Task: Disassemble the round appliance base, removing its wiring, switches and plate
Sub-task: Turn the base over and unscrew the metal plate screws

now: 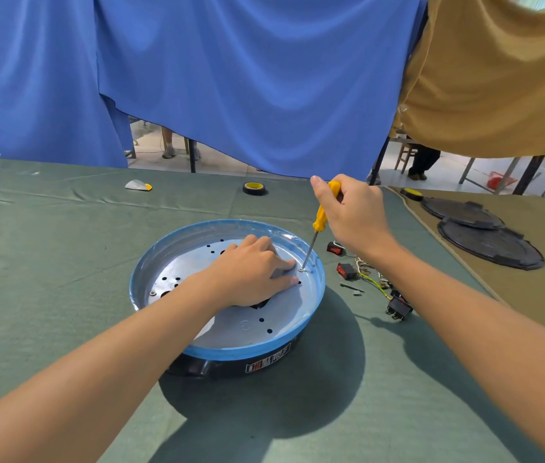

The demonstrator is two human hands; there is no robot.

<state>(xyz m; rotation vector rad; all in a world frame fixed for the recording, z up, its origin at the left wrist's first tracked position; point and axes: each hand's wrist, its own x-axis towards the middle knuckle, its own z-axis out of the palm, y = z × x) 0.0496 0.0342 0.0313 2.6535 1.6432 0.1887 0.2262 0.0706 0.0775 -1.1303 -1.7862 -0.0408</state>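
Screwdriver (319,219) stands steeply, leaning a little to the right, with its tip in a screw (302,269) near the right edge of the metal plate (241,324). I grip the yellow handle with the right hand (354,215), fingers curled round it and the thumb pointing up. In this way I can press down and turn at the same time. The left hand (251,272) lies flat on the plate, fingers straight and close together, with the fingertips just beside the screw. I judge that this stops the plate and the base from turning with the tool, and it also helps to guide the tip.

The round base (227,351) sits on the green table cloth (47,262), in the middle and directly in front of me. It has a black body with a label on the front and a wide blue rim, like a shallow bowl. The plate inside is dull silver with many small round holes. A second screw (152,293) shows at its left edge, so I think the plate is not yet free. To the right of the base, near but apart from it, lie two red switches (346,270), a black switch (398,307) and thin yellow-green wires (374,283). This suggests to me that the wiring part is mostly done.
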